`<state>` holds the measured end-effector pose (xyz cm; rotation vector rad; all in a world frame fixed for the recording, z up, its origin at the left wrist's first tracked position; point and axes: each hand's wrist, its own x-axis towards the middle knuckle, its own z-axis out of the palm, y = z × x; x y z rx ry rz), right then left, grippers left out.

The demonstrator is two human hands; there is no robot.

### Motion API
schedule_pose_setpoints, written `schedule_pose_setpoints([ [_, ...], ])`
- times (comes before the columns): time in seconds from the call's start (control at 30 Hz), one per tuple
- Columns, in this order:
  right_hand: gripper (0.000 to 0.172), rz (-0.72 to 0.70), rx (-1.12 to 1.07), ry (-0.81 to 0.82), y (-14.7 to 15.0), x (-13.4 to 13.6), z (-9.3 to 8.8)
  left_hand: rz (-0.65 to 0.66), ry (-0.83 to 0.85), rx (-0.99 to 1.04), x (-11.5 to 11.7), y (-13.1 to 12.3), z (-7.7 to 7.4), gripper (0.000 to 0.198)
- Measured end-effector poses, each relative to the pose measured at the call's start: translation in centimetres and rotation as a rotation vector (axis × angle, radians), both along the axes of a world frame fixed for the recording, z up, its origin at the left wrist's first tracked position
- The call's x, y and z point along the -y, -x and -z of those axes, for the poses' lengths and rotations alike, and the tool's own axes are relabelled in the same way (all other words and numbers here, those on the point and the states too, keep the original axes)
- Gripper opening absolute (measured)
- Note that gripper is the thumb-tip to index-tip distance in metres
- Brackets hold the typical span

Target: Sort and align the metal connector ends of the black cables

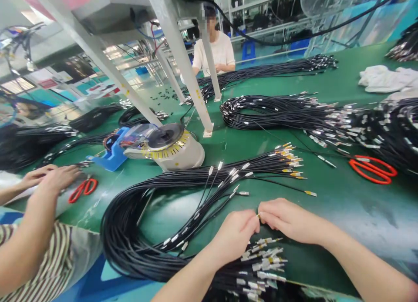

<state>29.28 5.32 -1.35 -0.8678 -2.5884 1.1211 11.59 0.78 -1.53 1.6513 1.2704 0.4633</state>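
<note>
My left hand (235,234) and my right hand (287,219) meet at the near edge of the green table (342,197), both pinched on the small gold tip of one cable end (258,215). Under my hands lies a bundle of black cables with white-tagged ends (261,263). A big loop of black cables (130,232) curls to the left. Its gold-tipped ends (290,158) fan out beyond my hands.
A round grey tape dispenser (166,147) sits beside a metal post (183,62). Orange scissors (372,168) lie at right, red scissors (82,189) at left by a co-worker's hands (54,176). Another person (215,49) works at the far side. More cable bundles (281,110) and white cloth (385,78) lie behind.
</note>
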Motion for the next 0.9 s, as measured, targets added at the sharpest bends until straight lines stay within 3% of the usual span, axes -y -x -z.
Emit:
schedule_pose_setpoints([
  [0.43, 0.032, 0.002, 0.134, -0.108, 0.2, 0.6, -0.3, -0.024, 0.042, 0.010, 0.5, -0.4, 1.0, 0.032],
  [0.67, 0.032, 0.062, -0.067, 0.083, -0.2, 0.3, -0.8, -0.039, -0.051, 0.050, 0.4, 0.0, 0.1, 0.027],
  [0.9, 0.030, 0.048, -0.084, 0.117, 0.1, 0.0, -0.8, 0.004, -0.081, 0.029, 0.5, 0.1, -0.2, 0.030],
])
